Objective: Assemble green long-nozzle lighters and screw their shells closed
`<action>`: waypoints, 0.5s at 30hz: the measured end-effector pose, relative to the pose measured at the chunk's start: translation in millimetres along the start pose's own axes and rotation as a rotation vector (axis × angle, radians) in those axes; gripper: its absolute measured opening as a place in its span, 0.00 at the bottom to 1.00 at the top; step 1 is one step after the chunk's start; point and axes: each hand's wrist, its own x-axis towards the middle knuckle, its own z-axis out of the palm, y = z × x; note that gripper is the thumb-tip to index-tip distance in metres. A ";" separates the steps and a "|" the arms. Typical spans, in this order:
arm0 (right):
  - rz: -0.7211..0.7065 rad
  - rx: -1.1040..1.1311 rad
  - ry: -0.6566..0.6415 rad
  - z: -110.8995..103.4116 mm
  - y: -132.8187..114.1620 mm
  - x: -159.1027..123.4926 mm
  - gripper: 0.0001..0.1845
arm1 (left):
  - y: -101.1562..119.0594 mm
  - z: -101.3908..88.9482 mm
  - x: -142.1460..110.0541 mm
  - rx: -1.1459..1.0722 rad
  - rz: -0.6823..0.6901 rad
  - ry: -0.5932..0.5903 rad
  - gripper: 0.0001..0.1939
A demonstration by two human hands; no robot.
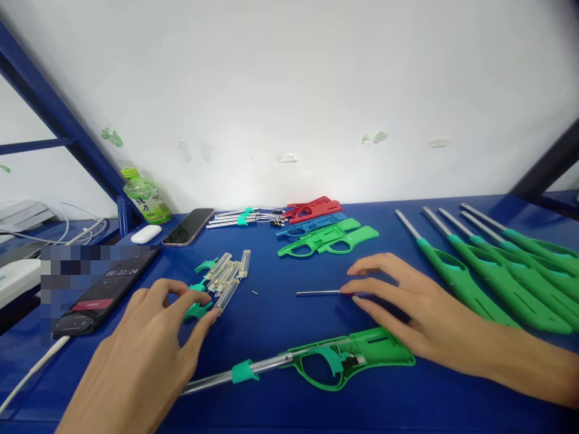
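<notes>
Green shell [382, 348] lies in front, part-filled, and I guess filling it needs a neat pinch: my left hand [140, 346] barely gapes by a clear tank [228, 295], my right hand [407, 301] curls loosely by a thin rod [316, 293], both holds unclear.

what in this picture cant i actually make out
All in the head view:
Metal tube, left end: hidden behind the left hand.
Thin rod, right end: covered by the right hand.
Whether the left hand touches the nearest clear piece: the hand hides the contact.
Tiny metal bit: too small to identify.
Rearmost green handle: cut off by the right edge.
Plugged-in phone: partly pixelated.
</notes>
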 end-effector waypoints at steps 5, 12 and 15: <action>-0.032 -0.005 -0.008 0.7 0.0 -0.8 0.14 | 9.1 7.1 5.0 0.048 -0.034 -0.149 0.22; -0.052 0.012 0.002 -2.1 -2.4 0.6 0.14 | 16.3 1.9 1.1 0.077 -0.011 0.025 0.21; -0.076 0.042 0.045 -7.7 -8.9 2.3 0.14 | 30.1 -7.6 -3.7 -0.050 0.069 0.184 0.18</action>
